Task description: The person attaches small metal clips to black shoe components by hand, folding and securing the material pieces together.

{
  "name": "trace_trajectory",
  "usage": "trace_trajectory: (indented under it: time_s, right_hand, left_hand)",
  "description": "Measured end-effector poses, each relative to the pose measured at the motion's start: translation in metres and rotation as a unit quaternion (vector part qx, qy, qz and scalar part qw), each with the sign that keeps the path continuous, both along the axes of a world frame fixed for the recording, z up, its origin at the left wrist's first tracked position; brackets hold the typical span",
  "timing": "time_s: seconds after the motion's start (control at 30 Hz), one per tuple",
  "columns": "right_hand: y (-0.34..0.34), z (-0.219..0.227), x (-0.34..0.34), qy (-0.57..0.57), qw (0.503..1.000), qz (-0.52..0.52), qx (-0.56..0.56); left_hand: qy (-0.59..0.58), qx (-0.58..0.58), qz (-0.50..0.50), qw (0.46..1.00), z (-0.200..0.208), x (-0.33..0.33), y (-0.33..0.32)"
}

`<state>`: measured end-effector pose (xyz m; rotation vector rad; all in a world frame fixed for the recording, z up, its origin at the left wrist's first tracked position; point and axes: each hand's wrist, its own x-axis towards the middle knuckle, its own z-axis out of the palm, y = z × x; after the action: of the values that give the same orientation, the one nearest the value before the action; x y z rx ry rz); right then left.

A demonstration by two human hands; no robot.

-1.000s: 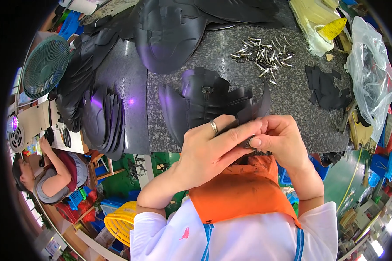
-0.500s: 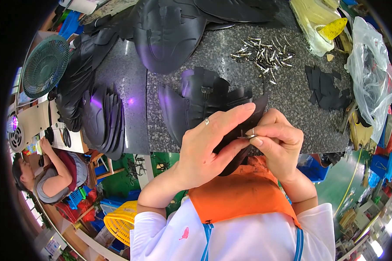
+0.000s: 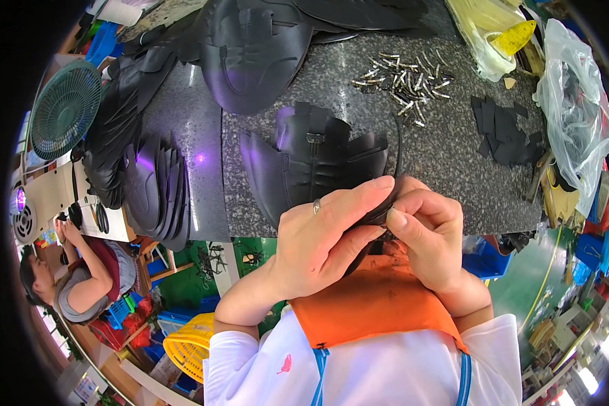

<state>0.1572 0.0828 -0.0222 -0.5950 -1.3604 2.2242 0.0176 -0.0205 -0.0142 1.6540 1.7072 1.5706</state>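
My left hand [image 3: 321,243], with a ring on one finger, is closed around a black leather shoe-upper piece [image 3: 380,215] above the table's near edge. My right hand [image 3: 432,227] pinches the same piece's edge between thumb and fingers. Whatever small part lies under those fingertips is hidden. A thin black strip stands up from the piece beyond my fingers. Just past my left hand, black shoe uppers [image 3: 308,159] lie on the speckled table [image 3: 467,193], a small buckle showing on top. Farther right is a heap of small black strips with silvery metal parts [image 3: 413,84].
Black fabric-like patches [image 3: 501,132] lie at the right, beside a clear plastic bag [image 3: 575,108]. Stacked black uppers [image 3: 157,193] fill the left, with more uppers [image 3: 254,61] at the back. A green fan [image 3: 66,109] and a seated co-worker [image 3: 81,277] are far left.
The small metal piece seen between my right fingers is now out of sight against the leather. My right fingertips have moved closer to my left hand. The co-worker's hands have moved together.
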Motion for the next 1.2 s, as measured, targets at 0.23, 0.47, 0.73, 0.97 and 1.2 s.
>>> trace_trajectory:
  time_s: [0.23, 0.47, 0.73, 0.97, 1.2]
  right_hand:
    - [0.022, 0.011, -0.017, -0.085, 0.937, -0.146, 0.305]
    - [0.034, -0.002, -0.002, -0.04, 0.927, 0.016, 0.372]
    - [0.037, 0.005, -0.004, -0.07, 0.942, 0.03, 0.327]
    - [0.036, -0.001, -0.014, -0.107, 0.954, 0.055, 0.276]
    - [0.012, -0.009, -0.044, -0.18, 0.975, 0.042, 0.121]
  left_hand:
    - [-0.028, 0.03, -0.043, 0.998, 0.0, -0.002, 0.001]
    - [-0.363, -0.09, -0.026, 0.927, 0.001, 0.002, -0.003]
    - [-0.329, -0.185, -0.078, 0.923, 0.004, -0.008, -0.005]
    - [-0.337, -0.188, -0.05, 0.921, -0.003, -0.013, -0.007]
    - [-0.086, -0.224, -0.084, 0.967, 0.003, -0.065, -0.003]
